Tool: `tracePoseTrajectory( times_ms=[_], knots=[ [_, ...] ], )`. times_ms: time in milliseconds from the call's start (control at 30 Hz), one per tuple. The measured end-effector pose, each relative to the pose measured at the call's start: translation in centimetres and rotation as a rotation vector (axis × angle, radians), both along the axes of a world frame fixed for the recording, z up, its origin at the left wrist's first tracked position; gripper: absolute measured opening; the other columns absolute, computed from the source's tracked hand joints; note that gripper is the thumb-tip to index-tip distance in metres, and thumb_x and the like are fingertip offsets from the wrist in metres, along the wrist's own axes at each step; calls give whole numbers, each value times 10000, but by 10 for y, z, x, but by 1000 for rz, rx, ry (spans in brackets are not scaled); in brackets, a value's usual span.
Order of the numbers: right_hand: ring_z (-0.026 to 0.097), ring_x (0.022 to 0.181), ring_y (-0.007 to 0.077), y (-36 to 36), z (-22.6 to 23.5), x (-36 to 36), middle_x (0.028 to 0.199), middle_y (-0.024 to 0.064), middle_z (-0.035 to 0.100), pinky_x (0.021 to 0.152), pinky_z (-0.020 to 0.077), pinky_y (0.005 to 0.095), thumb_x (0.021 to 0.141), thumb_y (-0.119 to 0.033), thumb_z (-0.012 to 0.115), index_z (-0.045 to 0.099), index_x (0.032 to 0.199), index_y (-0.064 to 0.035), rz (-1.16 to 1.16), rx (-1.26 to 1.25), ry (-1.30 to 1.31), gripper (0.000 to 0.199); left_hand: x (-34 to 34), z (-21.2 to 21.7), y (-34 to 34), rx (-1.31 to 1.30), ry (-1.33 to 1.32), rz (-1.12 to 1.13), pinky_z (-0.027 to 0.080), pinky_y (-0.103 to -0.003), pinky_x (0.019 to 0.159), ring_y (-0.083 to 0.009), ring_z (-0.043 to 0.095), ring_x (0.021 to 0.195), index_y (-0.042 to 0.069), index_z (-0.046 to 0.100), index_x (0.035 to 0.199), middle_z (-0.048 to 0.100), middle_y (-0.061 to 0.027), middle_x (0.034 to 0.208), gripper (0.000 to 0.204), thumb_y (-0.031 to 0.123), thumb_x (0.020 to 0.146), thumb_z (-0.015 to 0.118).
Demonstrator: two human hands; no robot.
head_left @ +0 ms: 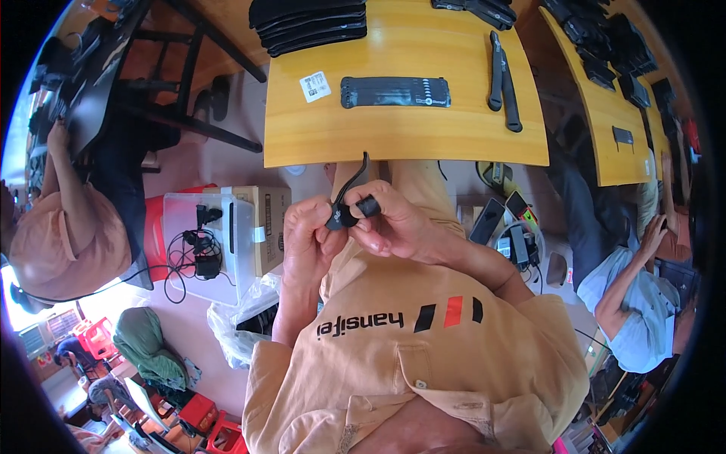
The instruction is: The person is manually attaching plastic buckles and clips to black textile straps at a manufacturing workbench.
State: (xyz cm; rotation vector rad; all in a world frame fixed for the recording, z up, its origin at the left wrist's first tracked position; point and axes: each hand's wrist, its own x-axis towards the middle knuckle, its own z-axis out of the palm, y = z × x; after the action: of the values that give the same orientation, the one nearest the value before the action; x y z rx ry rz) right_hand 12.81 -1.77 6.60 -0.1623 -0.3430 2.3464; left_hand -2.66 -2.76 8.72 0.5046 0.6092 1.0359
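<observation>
Above my lap, in front of the table's near edge, my left hand (308, 229) and my right hand (393, 218) are closed on a black strap (340, 217). One narrow end of it sticks up toward the table edge, and a broader end curls over my right fingers. The fingers cover much of its middle. On the yellow table (325, 136) ahead lies a flat set of black straps (396, 92) side by side, with pale print at its right end. Two loose black straps (496, 72) rest to its right. A white label (314, 87) lies to its left.
A stack of black straps (308, 30) is at the table's far left, more black pieces (480, 9) far right. Left of me stand a clear plastic bin (234, 265) with black cables and a cardboard box (274, 227). Other people sit left and right, one beside another yellow table (605, 155).
</observation>
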Motion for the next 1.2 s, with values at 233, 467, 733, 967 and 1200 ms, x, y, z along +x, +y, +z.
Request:
tracePoseTrajectory(
  times_ms=[233, 467, 733, 967, 1200],
  knots=[
    [404, 336, 94, 7, -7, 0, 474, 30, 450, 324, 315, 198, 843, -223, 481, 512, 694, -12, -166, 290, -562, 260, -4, -2, 3, 496, 881, -79, 295, -187, 392, -53, 432, 448, 34, 482, 610, 460, 0, 508, 313, 184, 883, 510],
    [427, 375, 81, 7, -25, 2, 481, 30, 453, 348, 321, 197, 866, -319, 500, 514, 713, -18, 30, 114, 114, 338, -4, 9, 1, 250, 606, -125, 322, -172, 382, -30, 431, 430, 27, 516, 615, 503, -4, 518, 302, 137, 894, 485],
    [437, 429, 42, 7, 0, 2, 532, 5, 495, 390, 333, 184, 882, -204, 528, 540, 706, -41, -332, 627, -820, 240, 11, 6, 5, 242, 766, 54, 315, -168, 376, -32, 416, 410, 29, 515, 609, 492, -6, 500, 318, 121, 906, 450],
    [348, 397, 57, 2, 10, 18, 502, -37, 365, 363, 299, 198, 918, -298, 453, 485, 776, -61, -226, -62, -346, 278, -8, 3, 8, -14, 360, 64, 211, -178, 331, -25, 293, 354, 98, 406, 557, 359, 38, 442, 350, 207, 876, 501],
    [292, 357, 50, 21, 23, 146, 484, -47, 318, 315, 271, 190, 932, -236, 424, 504, 906, -27, -761, -156, 84, 226, -127, 11, 3, -215, -344, 226, 195, -200, 300, -48, 228, 313, 137, 354, 548, 287, 43, 419, 368, 177, 908, 421]
  ],
)
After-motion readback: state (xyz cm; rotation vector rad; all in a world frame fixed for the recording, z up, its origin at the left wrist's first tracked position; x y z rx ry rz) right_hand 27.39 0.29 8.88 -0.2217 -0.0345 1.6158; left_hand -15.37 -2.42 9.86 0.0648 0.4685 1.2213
